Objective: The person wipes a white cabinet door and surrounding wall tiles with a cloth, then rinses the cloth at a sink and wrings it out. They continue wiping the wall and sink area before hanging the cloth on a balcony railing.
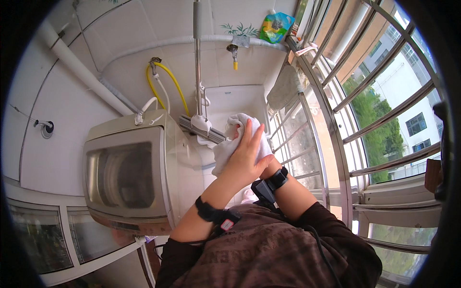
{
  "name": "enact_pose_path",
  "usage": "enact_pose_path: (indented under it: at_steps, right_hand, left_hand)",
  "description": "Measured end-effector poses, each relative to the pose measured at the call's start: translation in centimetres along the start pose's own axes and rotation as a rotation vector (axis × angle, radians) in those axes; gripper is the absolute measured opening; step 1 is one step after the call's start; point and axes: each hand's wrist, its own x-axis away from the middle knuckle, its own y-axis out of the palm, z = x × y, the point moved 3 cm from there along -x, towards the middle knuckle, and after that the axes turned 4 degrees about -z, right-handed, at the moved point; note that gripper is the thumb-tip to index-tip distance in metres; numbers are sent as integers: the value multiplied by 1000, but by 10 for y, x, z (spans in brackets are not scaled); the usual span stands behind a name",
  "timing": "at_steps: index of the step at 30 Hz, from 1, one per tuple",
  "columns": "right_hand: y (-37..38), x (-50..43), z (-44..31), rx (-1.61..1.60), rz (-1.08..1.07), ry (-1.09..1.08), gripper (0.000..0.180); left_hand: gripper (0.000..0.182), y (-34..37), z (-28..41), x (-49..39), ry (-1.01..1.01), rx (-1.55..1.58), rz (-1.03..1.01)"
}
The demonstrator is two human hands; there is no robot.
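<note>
A crumpled white cloth, seemingly a towel, is held between my two hands in front of my body. My left hand lies over its near side, fingers spread along the fabric and thumb out to the right. Behind it, my right hand is mostly covered by the cloth and the left hand; a bit of finger shows in a fold. Just beyond the cloth stands a mop with a metal pole and a grey head, in front of a white sink. Dark straps circle both wrists.
A top-loading washing machine stands at left. A yellow hose hangs from a wall tap; another tap is above the sink. Right are metal window bars and a hanging grey cloth. A detergent pouch rests on the pipe.
</note>
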Motion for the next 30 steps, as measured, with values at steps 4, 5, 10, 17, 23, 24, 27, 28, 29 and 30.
enact_pose_path:
  at_steps: [4, 5, 10, 17, 23, 24, 27, 28, 29, 30]
  right_hand:
    - [27, -15, -30, 161, -66, -44, 36]
    - [31, -19, -32, -11, -76, 37, 38]
    - [49, -19, -15, -263, -489, 179, 42]
    - [41, -15, -8, -250, -296, 113, 40]
    - [51, -29, -13, 251, -139, -32, 40]
    - [53, -25, -12, 360, -136, -125, 40]
    - [47, -16, 2, -220, -42, -123, 42]
    - [41, -16, 3, -269, 2, -138, 47]
    - [36, -16, 0, 10, -16, -219, 47]
    - [31, -14, -2, 255, -70, -267, 48]
  left_hand:
    - [76, -48, 21, 2, -73, 587, 99]
    - [77, -55, 22, 4, -81, 896, 112]
    - [90, -28, -5, -20, -58, 2139, -159]
    - [79, -15, -14, -18, -414, 2063, 324]
    - [55, -66, -23, -33, -17, 206, 541]
    - [51, -68, -26, -38, 24, -304, 651]
    - [48, -43, -40, -49, 108, -1223, 482]
    - [48, -32, -44, -44, 10, -1007, 421]
    - [49, -27, -47, -42, 20, -976, 402]
    - [50, -22, -46, -39, 57, -944, 393]
